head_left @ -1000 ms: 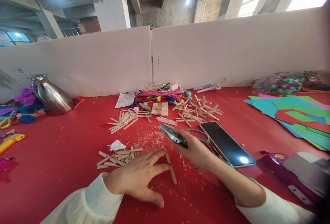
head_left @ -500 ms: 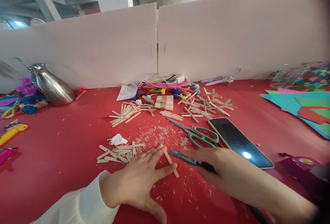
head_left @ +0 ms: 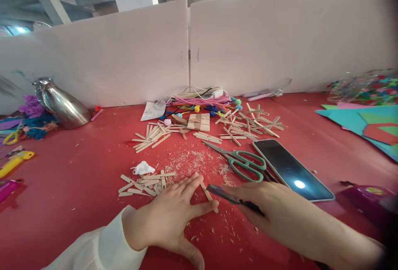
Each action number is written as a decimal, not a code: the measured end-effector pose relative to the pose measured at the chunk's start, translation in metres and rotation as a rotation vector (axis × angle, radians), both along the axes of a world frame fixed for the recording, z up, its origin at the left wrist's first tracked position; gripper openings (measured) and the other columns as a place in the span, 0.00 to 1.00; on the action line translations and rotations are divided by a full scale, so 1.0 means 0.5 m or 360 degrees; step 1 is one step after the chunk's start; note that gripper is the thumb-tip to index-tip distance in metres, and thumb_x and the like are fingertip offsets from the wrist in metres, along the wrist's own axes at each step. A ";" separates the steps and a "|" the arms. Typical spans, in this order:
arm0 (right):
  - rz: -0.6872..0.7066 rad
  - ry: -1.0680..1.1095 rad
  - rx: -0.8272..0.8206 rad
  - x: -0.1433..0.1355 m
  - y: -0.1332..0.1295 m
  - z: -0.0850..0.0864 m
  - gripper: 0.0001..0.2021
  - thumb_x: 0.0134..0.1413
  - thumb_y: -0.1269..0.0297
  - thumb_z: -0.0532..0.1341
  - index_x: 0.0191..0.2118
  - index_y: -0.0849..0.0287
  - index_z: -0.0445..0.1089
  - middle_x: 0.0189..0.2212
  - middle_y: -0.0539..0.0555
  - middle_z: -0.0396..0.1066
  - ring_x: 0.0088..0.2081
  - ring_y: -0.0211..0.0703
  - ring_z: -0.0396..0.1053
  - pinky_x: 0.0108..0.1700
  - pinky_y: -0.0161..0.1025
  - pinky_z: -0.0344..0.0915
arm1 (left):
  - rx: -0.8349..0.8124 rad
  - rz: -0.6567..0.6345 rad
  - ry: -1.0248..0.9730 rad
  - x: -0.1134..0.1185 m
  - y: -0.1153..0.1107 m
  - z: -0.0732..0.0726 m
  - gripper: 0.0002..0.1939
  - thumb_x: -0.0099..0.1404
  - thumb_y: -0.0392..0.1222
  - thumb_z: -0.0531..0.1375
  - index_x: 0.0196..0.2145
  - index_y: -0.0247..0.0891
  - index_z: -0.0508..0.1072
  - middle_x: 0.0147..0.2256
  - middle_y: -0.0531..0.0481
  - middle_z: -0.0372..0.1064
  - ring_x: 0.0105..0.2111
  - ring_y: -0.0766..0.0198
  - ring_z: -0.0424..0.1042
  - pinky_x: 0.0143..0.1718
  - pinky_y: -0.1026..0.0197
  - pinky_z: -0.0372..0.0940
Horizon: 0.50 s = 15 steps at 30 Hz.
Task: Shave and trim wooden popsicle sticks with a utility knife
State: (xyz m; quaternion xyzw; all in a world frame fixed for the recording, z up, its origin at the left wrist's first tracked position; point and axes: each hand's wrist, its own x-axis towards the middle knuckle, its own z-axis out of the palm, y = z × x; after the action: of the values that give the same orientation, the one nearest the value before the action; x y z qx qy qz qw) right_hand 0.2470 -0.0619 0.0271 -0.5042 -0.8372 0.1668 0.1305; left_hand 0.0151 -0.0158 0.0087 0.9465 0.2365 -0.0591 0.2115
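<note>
My left hand (head_left: pixel 174 212) lies spread on the red table, two fingertips pressing a wooden craft stick (head_left: pixel 205 190) flat near its ends. A utility knife (head_left: pixel 228 195) is gripped in my right hand (head_left: pixel 270 207), its blade close beside the middle of that stick; whether it touches, I cannot tell. Wood shavings (head_left: pixel 189 162) are scattered around and beyond the stick. Left of them sits a small pile of craft sticks (head_left: pixel 146 184) with a crumpled white tissue (head_left: pixel 143 168) behind it. Green-handled scissors (head_left: pixel 245 163) lie open just beyond my right hand.
A phone (head_left: pixel 292 170) lies to the right, near a purple tape dispenser (head_left: pixel 370 199). More craft sticks (head_left: pixel 152 135), a bundled stack (head_left: pixel 199 122) and pink pipe cleaners (head_left: pixel 199 101) lie farther back. A steel jug (head_left: pixel 64 104) stands at left; colored paper (head_left: pixel 345 118) is at right. White panels (head_left: pixel 133 54) close off the back.
The view has shifted slightly. My left index fingertip and thumb-side finger still hold the stick down, and the knife stays beside it with its blade angled a little differently.
</note>
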 end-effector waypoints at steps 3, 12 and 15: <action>0.0007 -0.0059 0.0003 -0.004 0.000 0.004 0.28 0.46 0.78 0.50 0.50 0.44 0.65 0.34 0.48 0.76 0.33 0.43 0.73 0.33 0.36 0.67 | 0.0020 0.0005 -0.0022 0.000 0.000 -0.001 0.49 0.42 0.73 0.54 0.59 0.52 0.50 0.63 0.43 0.29 0.59 0.36 0.37 0.54 0.37 0.43; 0.0096 -0.0431 0.0055 -0.022 0.006 0.025 0.27 0.45 0.78 0.51 0.51 0.50 0.66 0.31 0.52 0.76 0.29 0.45 0.73 0.26 0.36 0.64 | 0.0041 -0.0011 -0.0020 0.002 0.002 -0.001 0.49 0.42 0.74 0.54 0.59 0.51 0.51 0.62 0.39 0.32 0.59 0.36 0.37 0.53 0.37 0.44; 0.0118 -0.0436 0.0096 -0.026 0.005 0.032 0.26 0.44 0.78 0.52 0.50 0.51 0.66 0.29 0.52 0.76 0.28 0.44 0.73 0.26 0.36 0.63 | 0.0035 -0.0010 -0.0015 0.001 0.001 0.001 0.49 0.42 0.73 0.54 0.59 0.51 0.51 0.62 0.38 0.33 0.59 0.36 0.37 0.53 0.37 0.44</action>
State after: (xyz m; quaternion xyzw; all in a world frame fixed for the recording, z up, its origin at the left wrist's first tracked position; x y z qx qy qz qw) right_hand 0.2338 -0.0594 0.0429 -0.4867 -0.8699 0.0759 0.0240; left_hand 0.0156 -0.0154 0.0091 0.9498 0.2331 -0.0526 0.2020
